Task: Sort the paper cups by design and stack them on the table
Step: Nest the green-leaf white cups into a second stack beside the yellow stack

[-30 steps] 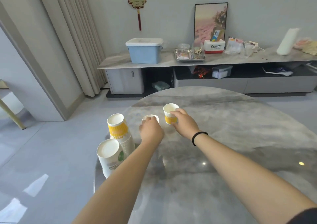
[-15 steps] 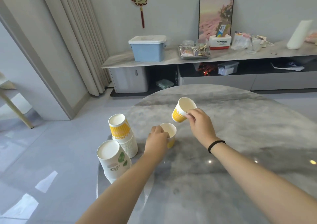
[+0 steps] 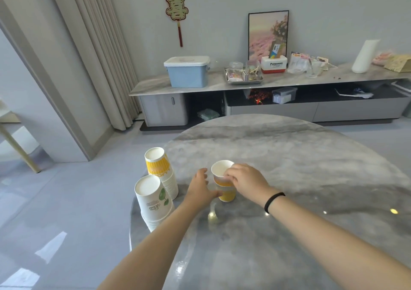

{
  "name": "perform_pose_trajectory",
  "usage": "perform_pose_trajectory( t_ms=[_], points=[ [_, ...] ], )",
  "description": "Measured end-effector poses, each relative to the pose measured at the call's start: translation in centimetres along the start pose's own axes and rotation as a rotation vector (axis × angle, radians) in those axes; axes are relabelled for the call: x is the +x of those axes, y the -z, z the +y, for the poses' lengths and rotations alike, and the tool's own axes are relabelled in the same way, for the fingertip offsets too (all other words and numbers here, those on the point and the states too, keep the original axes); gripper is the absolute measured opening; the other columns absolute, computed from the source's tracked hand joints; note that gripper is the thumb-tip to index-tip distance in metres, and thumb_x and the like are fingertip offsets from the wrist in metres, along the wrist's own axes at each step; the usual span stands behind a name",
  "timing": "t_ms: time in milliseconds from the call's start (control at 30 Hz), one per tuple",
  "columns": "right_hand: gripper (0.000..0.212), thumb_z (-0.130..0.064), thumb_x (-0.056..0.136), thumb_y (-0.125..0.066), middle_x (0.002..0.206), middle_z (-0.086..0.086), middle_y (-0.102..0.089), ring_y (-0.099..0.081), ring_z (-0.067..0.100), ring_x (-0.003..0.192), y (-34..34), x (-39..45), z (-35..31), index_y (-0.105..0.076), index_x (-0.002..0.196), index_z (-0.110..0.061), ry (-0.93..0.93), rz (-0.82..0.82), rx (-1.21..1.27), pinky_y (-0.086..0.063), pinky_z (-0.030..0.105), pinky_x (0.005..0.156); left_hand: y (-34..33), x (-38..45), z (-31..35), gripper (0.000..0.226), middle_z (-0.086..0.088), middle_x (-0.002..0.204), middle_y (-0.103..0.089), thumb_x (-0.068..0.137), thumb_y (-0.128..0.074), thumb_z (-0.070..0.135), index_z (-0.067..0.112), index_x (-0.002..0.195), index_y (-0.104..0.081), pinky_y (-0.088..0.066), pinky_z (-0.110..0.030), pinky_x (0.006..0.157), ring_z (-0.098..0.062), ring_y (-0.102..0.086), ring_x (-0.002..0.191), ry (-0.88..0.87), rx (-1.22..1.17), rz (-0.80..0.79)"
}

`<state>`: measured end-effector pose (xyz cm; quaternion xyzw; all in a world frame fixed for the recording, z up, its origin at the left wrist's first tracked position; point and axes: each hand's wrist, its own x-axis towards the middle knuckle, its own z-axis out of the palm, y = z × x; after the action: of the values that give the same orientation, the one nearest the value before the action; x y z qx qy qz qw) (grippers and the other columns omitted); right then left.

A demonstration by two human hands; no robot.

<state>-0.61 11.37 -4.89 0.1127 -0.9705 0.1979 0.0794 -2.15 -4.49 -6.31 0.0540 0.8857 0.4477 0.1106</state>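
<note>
The right hand (image 3: 245, 179) pinches the upper yellow cup (image 3: 222, 172), nested upright in the lower cup (image 3: 227, 195) on the table (image 3: 289, 156); the left hand (image 3: 201, 189) grips that lower one from its left.

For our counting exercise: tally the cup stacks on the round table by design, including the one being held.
Yellow-striped stacks: 2, the upside-down stack and the held stack
Green-leaf stacks: 1
Total: 3
</note>
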Motion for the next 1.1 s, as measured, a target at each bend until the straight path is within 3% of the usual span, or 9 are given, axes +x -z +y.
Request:
perform_pose_trajectory(
  t_ms=[167, 267, 400, 467, 533, 667, 733, 933, 1100],
  points=[
    [0.028, -0.021, 0.095, -0.044, 0.102, 0.014, -0.065, -0.055, 0.031, 0.100, -1.6, -0.8, 0.2, -0.066, 0.094, -0.004, -0.100, -0.155, 0.029, -0.041, 0.034, 0.078, -1.2, -0.1, 0.1, 0.065, -0.009, 0.135, -0.051, 0.078, -0.069, 0.006, 0.008, 0.135, -0.038, -0.042, -0.020, 0.080, -0.020, -0.058, 0.112, 0.001, -0.060, -0.092],
    [0.027, -0.017, 0.094, -0.048, 0.073, 0.007, -0.054, -0.051, 0.025, 0.075, -0.1, -1.5, -0.6, -0.055, 0.073, -0.002, -0.213, 0.105, 0.269, -0.032, 0.032, 0.063, -0.7, -0.4, 1.4, 0.058, -0.006, 0.132, -0.055, 0.080, -0.066, 0.009, 0.011, 0.133, -0.043, -0.044, -0.025, 0.088, -0.021, -0.055, 0.118, -0.076, -0.031, -0.051],
    [0.027, -0.020, 0.096, -0.045, 0.068, 0.010, -0.059, -0.058, 0.027, 0.068, 3.6, -2.1, -3.0, -0.056, 0.080, -0.001, -0.339, 0.341, 0.656, -0.048, 0.036, 0.066, 2.0, -1.3, 4.4, 0.056, -0.006, 0.126, -0.058, 0.078, -0.071, 0.023, 0.021, 0.130, -0.050, -0.043, -0.028, 0.094, -0.020, -0.055, 0.115, -0.245, -0.066, 0.076],
    [0.025, -0.020, 0.098, -0.041, 0.069, 0.004, -0.056, -0.057, 0.017, 0.063, 5.2, -2.4, -4.8, -0.056, 0.085, -0.005, -0.392, 0.395, 0.916, -0.051, 0.027, 0.059, 3.9, -2.6, 6.1, 0.052, -0.003, 0.122, -0.059, 0.077, -0.072, 0.027, 0.027, 0.125, -0.053, -0.045, -0.029, 0.092, -0.018, -0.057, 0.110, -0.305, -0.107, 0.129],
    [0.025, -0.021, 0.099, -0.040, 0.071, 0.004, -0.055, -0.055, 0.013, 0.061, 6.4, -2.3, -6.7, -0.057, 0.089, -0.007, -0.432, 0.392, 1.186, -0.050, 0.019, 0.053, 6.0, -4.2, 7.4, 0.056, -0.001, 0.120, -0.058, 0.076, -0.074, 0.028, 0.027, 0.127, -0.050, -0.048, -0.030, 0.091, -0.016, -0.057, 0.105, -0.308, -0.183, 0.190],
    [0.021, -0.025, 0.099, -0.040, 0.075, 0.005, -0.057, -0.056, 0.014, 0.057, 7.6, -1.0, -10.7, -0.056, 0.094, -0.013, -0.507, 0.273, 1.665, -0.049, 0.024, 0.053, 10.1, -6.4, 8.3, 0.083, -0.005, 0.121, -0.058, 0.058, -0.080, 0.040, 0.020, 0.129, -0.043, -0.051, -0.042, 0.095, -0.019, -0.061, 0.108, -0.234, -0.481, 0.257],
    [0.020, -0.026, 0.099, -0.041, 0.078, 0.004, -0.059, -0.059, 0.012, 0.053, 7.6, 0.1, -12.7, -0.056, 0.094, -0.015, -0.543, 0.193, 1.798, -0.049, 0.024, 0.051, 12.3, -6.9, 7.9, 0.072, -0.007, 0.113, -0.064, 0.059, -0.079, 0.039, 0.012, 0.120, -0.052, -0.051, -0.046, 0.096, -0.019, -0.064, 0.102, -0.243, -0.518, 0.229],
    [0.021, -0.029, 0.098, -0.041, 0.082, -0.001, -0.061, -0.052, 0.012, 0.061, 6.1, 3.3, -17.2, -0.055, 0.102, -0.015, -0.592, 0.032, 1.634, -0.036, 0.015, 0.039, 16.3, -6.0, 5.8, 0.058, -0.005, 0.114, -0.067, 0.066, -0.074, 0.038, 0.017, 0.117, -0.056, -0.053, -0.045, 0.093, -0.021, -0.064, 0.108, -0.182, -0.537, 0.289],
    [0.011, -0.018, 0.090, -0.056, 0.083, 0.000, -0.061, -0.052, 0.011, 0.065, 3.3, 6.0, -18.3, -0.063, 0.097, -0.013, -0.662, 0.035, 1.419, -0.037, 0.021, 0.055, 18.4, -3.7, 3.4, 0.042, 0.007, 0.107, -0.064, 0.075, -0.074, 0.035, 0.029, 0.112, -0.055, -0.052, -0.041, 0.092, -0.016, -0.062, 0.103, -0.133, -0.393, 0.381]
  ],
)
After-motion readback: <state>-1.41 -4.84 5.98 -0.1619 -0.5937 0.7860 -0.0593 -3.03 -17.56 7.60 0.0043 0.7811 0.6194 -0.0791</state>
